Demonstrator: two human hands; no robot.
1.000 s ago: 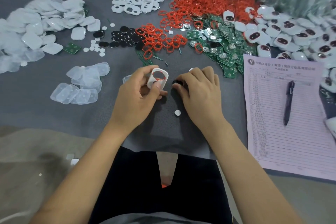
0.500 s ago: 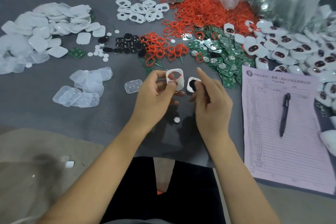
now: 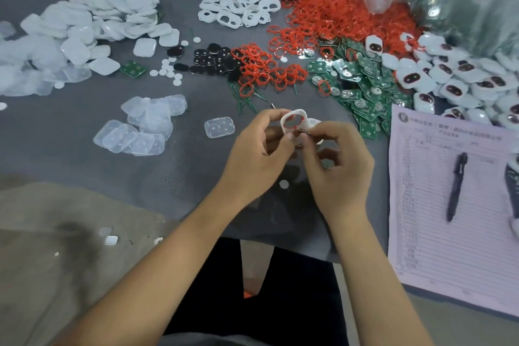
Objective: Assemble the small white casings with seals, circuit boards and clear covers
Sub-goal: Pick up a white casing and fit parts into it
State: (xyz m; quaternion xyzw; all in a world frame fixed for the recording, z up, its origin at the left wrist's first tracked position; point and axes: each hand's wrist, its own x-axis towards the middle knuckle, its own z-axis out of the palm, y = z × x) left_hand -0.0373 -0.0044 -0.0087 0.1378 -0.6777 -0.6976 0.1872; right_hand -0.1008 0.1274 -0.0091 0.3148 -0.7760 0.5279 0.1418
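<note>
Grey table (image 3: pixel 179 166): your hands, apart half a second ago, now meet. Left hand (image 3: pixel 252 154) grips white casing (image 3: pixel 293 123); right hand (image 3: pixel 338 166) pinches its edge. Clear cover (image 3: pixel 219 127) beside; red seals (image 3: pixel 269 70), circuit boards (image 3: pixel 362 84) beyond.

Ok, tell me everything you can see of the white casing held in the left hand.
The white casing is a small rounded frame that looks like plastic, with a large opening through its middle and a red seal lining that opening. It is held up off the grey table, tilted toward the camera. The left hand pinches its lower edge; the right hand touches its right side.
</note>
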